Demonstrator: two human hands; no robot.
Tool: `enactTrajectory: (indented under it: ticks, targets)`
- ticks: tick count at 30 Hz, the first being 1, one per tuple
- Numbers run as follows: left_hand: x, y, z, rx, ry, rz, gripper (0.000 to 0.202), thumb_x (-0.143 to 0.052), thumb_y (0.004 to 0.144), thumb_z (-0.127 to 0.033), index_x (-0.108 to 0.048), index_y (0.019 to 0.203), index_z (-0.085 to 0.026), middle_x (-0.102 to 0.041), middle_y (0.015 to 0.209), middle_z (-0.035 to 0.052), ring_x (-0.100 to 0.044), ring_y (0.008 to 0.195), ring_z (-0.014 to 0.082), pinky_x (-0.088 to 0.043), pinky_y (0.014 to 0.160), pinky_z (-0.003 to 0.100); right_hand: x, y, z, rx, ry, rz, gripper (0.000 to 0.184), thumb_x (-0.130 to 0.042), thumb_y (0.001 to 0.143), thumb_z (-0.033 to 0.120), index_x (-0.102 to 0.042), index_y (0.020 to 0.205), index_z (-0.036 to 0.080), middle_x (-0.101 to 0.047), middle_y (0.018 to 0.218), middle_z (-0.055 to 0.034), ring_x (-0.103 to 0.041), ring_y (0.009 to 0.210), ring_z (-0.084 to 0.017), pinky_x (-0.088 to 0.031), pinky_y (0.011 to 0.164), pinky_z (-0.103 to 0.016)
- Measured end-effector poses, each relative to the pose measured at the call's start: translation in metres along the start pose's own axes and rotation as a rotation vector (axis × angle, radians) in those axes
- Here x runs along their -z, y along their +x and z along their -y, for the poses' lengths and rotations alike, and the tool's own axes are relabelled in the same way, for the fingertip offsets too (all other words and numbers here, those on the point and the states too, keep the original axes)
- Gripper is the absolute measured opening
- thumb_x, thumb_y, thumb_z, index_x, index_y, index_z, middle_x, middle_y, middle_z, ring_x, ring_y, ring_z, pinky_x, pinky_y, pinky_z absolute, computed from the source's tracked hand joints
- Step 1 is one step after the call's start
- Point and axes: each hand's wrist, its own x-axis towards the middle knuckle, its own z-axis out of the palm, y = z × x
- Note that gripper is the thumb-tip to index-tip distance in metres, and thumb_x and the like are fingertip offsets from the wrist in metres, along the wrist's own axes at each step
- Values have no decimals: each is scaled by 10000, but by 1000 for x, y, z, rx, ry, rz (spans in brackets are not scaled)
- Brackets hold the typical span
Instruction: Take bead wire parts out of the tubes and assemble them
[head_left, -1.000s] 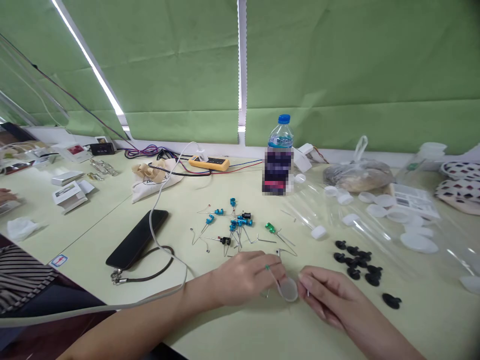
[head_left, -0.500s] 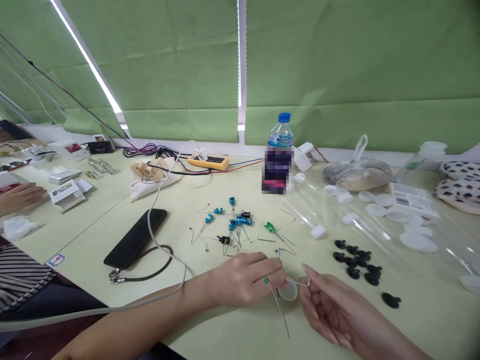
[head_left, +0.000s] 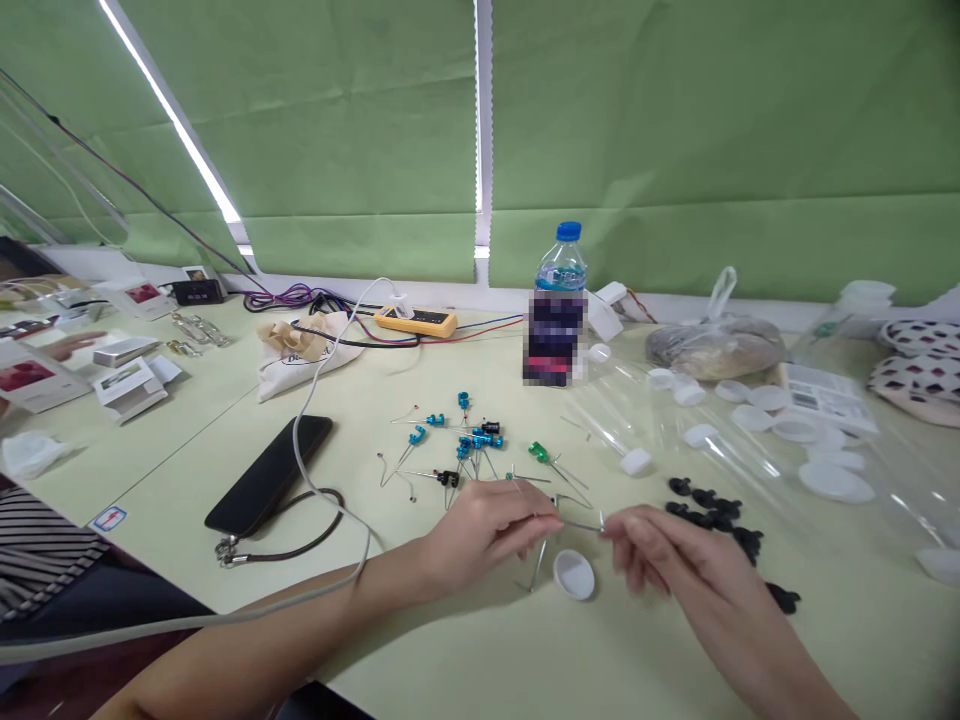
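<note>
My left hand is closed, pinching a thin bent metal rod that reaches across to the right. At its other end my right hand is closed on the same rod, fingertips pinched together. More thin rod pieces stick out around my left fingers, and a small green part shows just behind that hand. Below the gap between the hands lies a round white cap. Beyond them are bent wire pieces with blue fittings, black fittings and a green fitting.
Black knobs lie beside my right hand, partly hidden. Clear plastic tubes with white caps cover the right side. A bottle stands behind. A phone and white cable are left. A co-worker's hand is far left.
Both hands have risen slightly away from me, and my right hand has turned palm-down. The white cap is now uncovered. At far left, the co-worker's hand moved back and a box appeared.
</note>
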Motion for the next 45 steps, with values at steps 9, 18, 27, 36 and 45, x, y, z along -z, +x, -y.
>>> enactTrajectory:
  ticks: [9, 18, 27, 36, 45]
  targets:
    - [-6, -3, -1, 147, -158, 146, 295, -454, 944, -315, -645, 880, -99, -644, 666, 48, -639, 605, 122, -526, 606, 221, -2, -10, -9, 446, -359, 12, 245, -436, 939, 297, -672, 959, 235, -672, 751, -42, -621, 684, -188, -484, 621, -296]
    - [1, -2, -3, -241, 181, 7, 152, -502, 920, -178, -620, 946, -86, -684, 836, 97, -644, 769, 148, -544, 683, 247, -6, -4, 3, -73, 212, 214, 547, -283, 941, 554, -628, 723, 189, -581, 538, -17, -519, 456, -128, -408, 427, -234]
    - [3, -4, -3, -390, 428, 48, 141, -491, 917, -152, -590, 997, -93, -677, 926, 116, -632, 770, 155, -542, 667, 264, -9, 5, 2, -108, 336, 233, 370, -570, 849, 491, -679, 662, 191, -493, 580, 31, -463, 548, -94, -375, 513, -209]
    - [-11, -2, -2, 369, -441, 199, 331, -473, 927, -356, -645, 842, -86, -616, 621, 37, -611, 497, 113, -510, 489, 204, -5, -17, -5, 603, -380, -208, 257, -469, 938, 285, -661, 1108, 268, -712, 886, -48, -640, 792, -201, -481, 717, -326]
    - [2, -6, -4, -290, 326, 116, 185, -465, 925, -158, -623, 994, -92, -677, 937, 121, -628, 792, 158, -528, 705, 265, -6, 5, 7, -274, 335, 398, 468, -480, 841, 601, -563, 645, 184, -469, 473, 47, -364, 379, -65, -276, 385, -193]
